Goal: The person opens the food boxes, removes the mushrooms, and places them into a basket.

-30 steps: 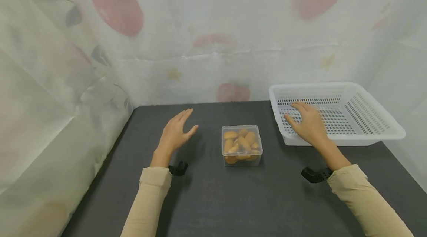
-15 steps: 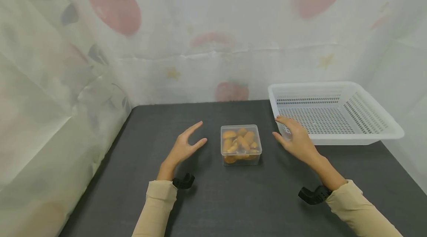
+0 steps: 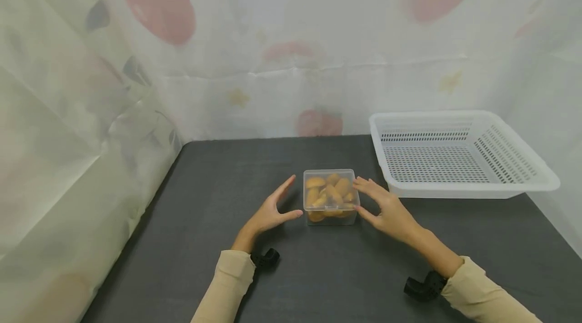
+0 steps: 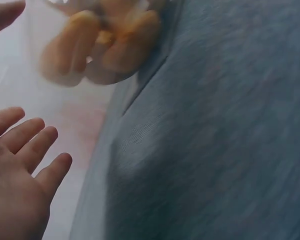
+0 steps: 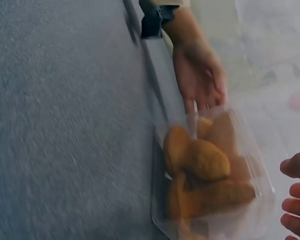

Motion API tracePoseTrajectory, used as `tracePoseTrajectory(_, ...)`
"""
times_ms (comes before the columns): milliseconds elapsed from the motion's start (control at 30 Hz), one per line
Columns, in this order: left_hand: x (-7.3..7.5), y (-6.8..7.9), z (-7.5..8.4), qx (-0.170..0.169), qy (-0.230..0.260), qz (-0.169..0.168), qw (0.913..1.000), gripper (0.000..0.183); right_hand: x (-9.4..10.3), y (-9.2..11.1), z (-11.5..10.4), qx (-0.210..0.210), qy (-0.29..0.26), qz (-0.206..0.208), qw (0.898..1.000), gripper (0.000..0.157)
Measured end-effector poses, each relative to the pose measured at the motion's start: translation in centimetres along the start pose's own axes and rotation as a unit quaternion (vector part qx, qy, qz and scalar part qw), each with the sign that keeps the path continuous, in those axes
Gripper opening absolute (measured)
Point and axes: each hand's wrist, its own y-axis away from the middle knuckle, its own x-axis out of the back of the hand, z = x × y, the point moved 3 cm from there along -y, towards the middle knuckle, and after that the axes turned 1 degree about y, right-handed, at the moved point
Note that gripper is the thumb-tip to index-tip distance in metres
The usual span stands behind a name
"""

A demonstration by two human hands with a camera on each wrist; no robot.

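Observation:
A clear plastic box (image 3: 331, 217) with a lid stands on the dark table, filled with several golden-brown rounded pieces (image 5: 205, 160) whose kind I cannot tell. My left hand (image 3: 268, 216) is just left of it, fingers straight and thumb spread. On the other side, my right hand (image 3: 393, 214) has its thumb and fingers spread at the box's right wall. In the head view its fingertips overlap the box edge, while the right wrist view shows a gap. The left wrist view has the left fingers (image 4: 35, 145) extended beneath the blurred box.
A white perforated plastic basket (image 3: 523, 181) stands at the back right of the dark table (image 3: 218, 186). Pale printed curtains (image 3: 254, 19) hang behind it and along the left side. Each wrist bears a black camera mount (image 3: 425, 286).
Both hands have moved in toward the box from either side. The right hand has come left, away from over the basket. The box stays where it was.

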Motion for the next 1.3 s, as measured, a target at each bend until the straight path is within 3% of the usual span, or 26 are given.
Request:
tracePoseTrajectory(100, -1.0, -0.7, -1.4, -0.005, 0.009, -0.006, 0.9999, 0.095, -0.9, -0.1, -0.3, 0.029, -0.024, -0.002, 0.999, 0.060)
tracePoseTrajectory(367, -2.3, -1.9, -1.8, 0.013, 0.045, -0.014, 0.9988, 0.115, -3.4, -0.7, -0.1, 0.083, -0.037, -0.010, 0.996, 0.070)
tracePoseTrajectory(500, -2.6, -2.3, -2.0, 0.013, 0.047, -0.015, 0.9987, 0.116, -4.0, -0.9, 0.1, 0.098, -0.033, -0.009, 0.995, 0.072)
tracePoseTrajectory(933, -2.6, -2.6, -1.9, -0.028, 0.055, -0.002, 0.9981, 0.110, -5.3, -1.3, 0.3, 0.095, -0.061, 0.032, 0.993, 0.062)
tracePoseTrajectory(1300, -2.4, -2.6, -1.6, -0.011, 0.031, 0.011, 0.9994, 0.109, -5.6, -1.3, 0.2, 0.116, -0.043, 0.052, 0.991, 0.060)
